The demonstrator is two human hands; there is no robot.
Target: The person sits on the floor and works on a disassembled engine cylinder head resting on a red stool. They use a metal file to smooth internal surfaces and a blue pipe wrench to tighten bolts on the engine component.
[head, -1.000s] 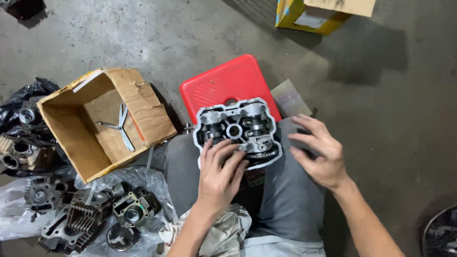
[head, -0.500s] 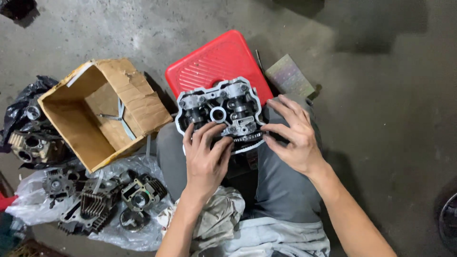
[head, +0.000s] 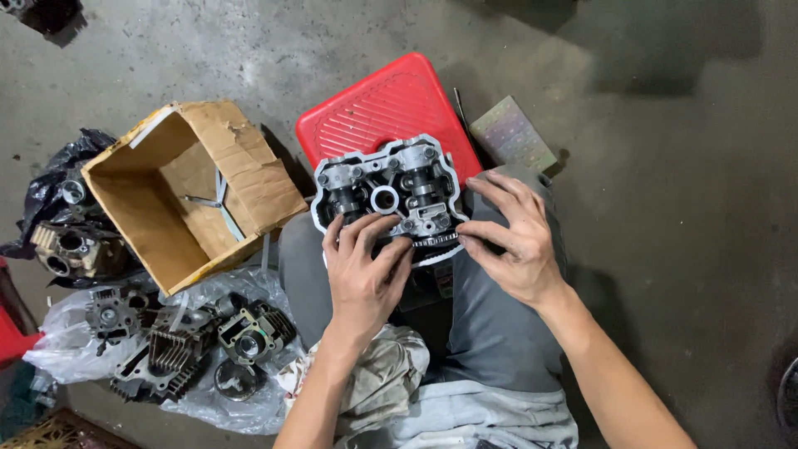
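**Two hands on an engine head over a red stool**

Grey concrete floor (head: 665, 166), stained and rough, is filling the head view, and a person in grey trousers is sitting over it with both bare hands forward. One metal engine head (head: 386, 189) is lying on the person's lap, its far edge against one red plastic stool (head: 378, 104) with a ribbed top and rounded corners. The engine head is silvery cast metal with a wavy outline, a round bore in the middle and a toothed sprocket at its near edge.

The left hand (head: 362, 274) is resting with fingers spread on the near left side of the engine head, fingertips touching the casting. The right hand (head: 511, 241) is lying at the near right side, its fingers reaching to the sprocket rim. Neither hand is clamped round it; both are open and pressing lightly, set apart from each other.

To the left, one torn cardboard box (head: 187, 187) is standing open with a thin metal tool inside. Near it, clear plastic bags (head: 216, 399) are holding several dark finned engine parts (head: 179, 345). One dirty rag (head: 382, 374) is lying across the lap. One small speckled flat plate (head: 514, 135) is lying just beside the stool.
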